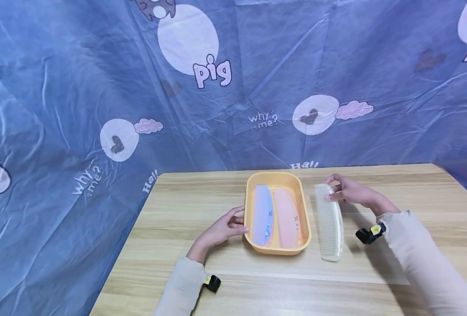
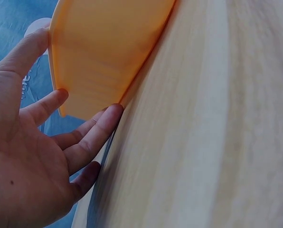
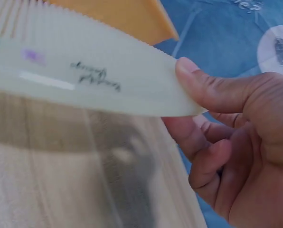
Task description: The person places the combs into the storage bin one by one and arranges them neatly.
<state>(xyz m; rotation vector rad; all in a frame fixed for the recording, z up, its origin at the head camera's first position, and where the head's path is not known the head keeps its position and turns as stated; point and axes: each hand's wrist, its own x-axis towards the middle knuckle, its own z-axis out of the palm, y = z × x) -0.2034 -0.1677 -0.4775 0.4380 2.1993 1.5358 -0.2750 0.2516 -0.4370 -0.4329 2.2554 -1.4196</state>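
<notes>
My right hand (image 1: 350, 192) pinches one end of a pale, whitish-green comb (image 1: 329, 224) between thumb and fingers. The comb is held above the table, to the right of an orange-yellow plastic tray (image 1: 249, 239); its printed spine shows in the right wrist view (image 3: 99, 78). Inside the tray lie a blue-purple comb (image 1: 262, 215) on the left and a pink comb (image 1: 286, 217) on the right, side by side. At the tray's left side my left hand (image 1: 225, 226) holds on, thumb at the rim and fingers against the outer wall (image 2: 103, 61).
A light wood-grain table (image 1: 202, 193) bears the tray. Behind it hangs a blue printed cloth (image 1: 237, 131), which also covers the left side. Black wrist devices sit at the left (image 1: 213, 283) and right (image 1: 369, 235) sleeves.
</notes>
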